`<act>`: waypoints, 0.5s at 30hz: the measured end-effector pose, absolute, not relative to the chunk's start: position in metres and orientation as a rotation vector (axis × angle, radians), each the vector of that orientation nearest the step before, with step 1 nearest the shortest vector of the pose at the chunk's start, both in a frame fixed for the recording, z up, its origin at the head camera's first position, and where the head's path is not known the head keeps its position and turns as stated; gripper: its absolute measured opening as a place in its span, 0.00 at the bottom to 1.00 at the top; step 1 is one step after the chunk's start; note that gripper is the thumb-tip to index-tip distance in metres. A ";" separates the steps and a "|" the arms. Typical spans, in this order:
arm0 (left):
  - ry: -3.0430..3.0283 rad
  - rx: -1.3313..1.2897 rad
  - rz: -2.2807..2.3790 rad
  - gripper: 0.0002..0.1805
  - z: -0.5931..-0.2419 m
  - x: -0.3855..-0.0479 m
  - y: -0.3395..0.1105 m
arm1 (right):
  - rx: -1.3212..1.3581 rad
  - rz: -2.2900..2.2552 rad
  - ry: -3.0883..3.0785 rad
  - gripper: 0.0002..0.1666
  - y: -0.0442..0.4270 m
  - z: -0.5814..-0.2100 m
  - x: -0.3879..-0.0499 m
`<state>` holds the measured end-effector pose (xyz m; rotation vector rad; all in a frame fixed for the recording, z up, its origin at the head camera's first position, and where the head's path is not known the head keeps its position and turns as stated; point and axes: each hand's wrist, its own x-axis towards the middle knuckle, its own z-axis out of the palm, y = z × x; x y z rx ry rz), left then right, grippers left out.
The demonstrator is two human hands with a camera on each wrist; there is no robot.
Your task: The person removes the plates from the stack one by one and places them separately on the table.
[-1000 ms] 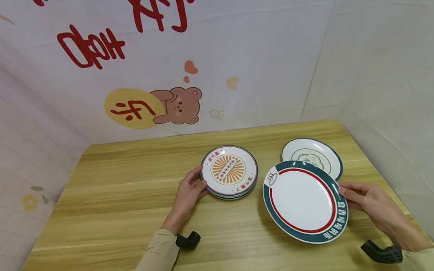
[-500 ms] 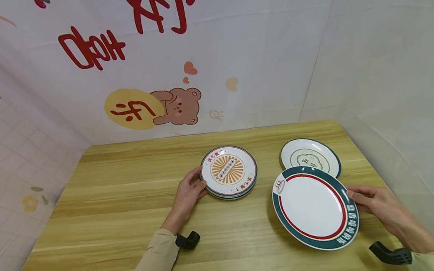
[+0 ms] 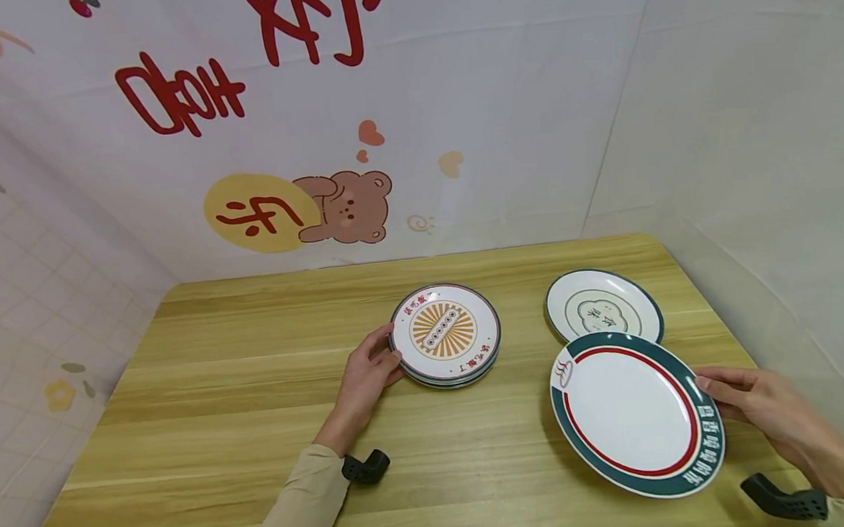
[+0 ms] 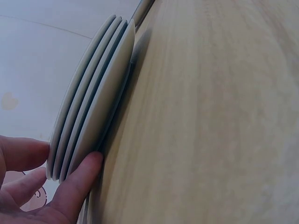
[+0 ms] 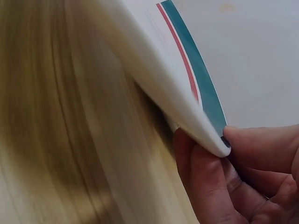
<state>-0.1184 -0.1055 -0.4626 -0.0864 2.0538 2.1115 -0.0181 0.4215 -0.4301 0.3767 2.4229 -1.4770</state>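
Several small plates (image 3: 445,332) are stacked at the table's middle, the top one with an orange sunburst print. My left hand (image 3: 362,384) holds the stack's left edge; in the left wrist view, thumb and fingers (image 4: 77,186) grip the rims of the stacked plates (image 4: 88,107). My right hand (image 3: 779,415) pinches the right rim of a large plate (image 3: 634,416) with a green and red border. In the right wrist view the plate (image 5: 154,70) is tilted above the table, its rim between thumb and fingers (image 5: 208,182).
Behind the large plate lies another plate stack (image 3: 602,305) with a cloud-like print, partly covered by it in the head view. The wooden table (image 3: 256,402) meets a printed wall cloth (image 3: 515,129) at the back and a pale cloth on the right.
My right hand has moved right and nearer to me with the large plate, showing more of the plates behind it. My left hand has stayed on its stack.
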 end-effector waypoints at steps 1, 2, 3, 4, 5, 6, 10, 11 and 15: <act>2.056 -0.083 2.111 0.28 -0.463 -0.119 -0.106 | 0.378 -1.461 2.425 0.34 0.423 -0.430 -0.018; 2.058 -0.082 2.111 0.28 -0.463 -0.119 -0.106 | 0.385 -1.445 2.427 0.34 0.425 -0.430 -0.018; 2.059 -0.082 2.110 0.28 -0.463 -0.119 -0.106 | 0.391 -1.426 2.433 0.34 0.427 -0.430 -0.018; 2.058 -0.087 2.107 0.28 -0.463 -0.119 -0.106 | 0.403 -1.413 2.436 0.34 0.428 -0.430 -0.018; 2.058 -0.085 2.107 0.28 -0.463 -0.119 -0.106 | 0.415 -1.401 2.438 0.34 0.429 -0.430 -0.018; 2.056 -0.082 2.108 0.28 -0.463 -0.119 -0.106 | 0.422 -1.388 2.441 0.35 0.430 -0.429 -0.018; 2.053 -0.082 2.107 0.28 -0.462 -0.119 -0.106 | 0.445 -1.381 2.446 0.36 0.434 -0.430 -0.017; 2.054 -0.079 2.108 0.29 -0.462 -0.119 -0.106 | 0.449 -1.386 2.443 0.36 0.435 -0.430 -0.017; 2.050 -0.085 2.109 0.29 -0.461 -0.119 -0.106 | 0.454 -1.416 2.424 0.34 0.438 -0.431 -0.016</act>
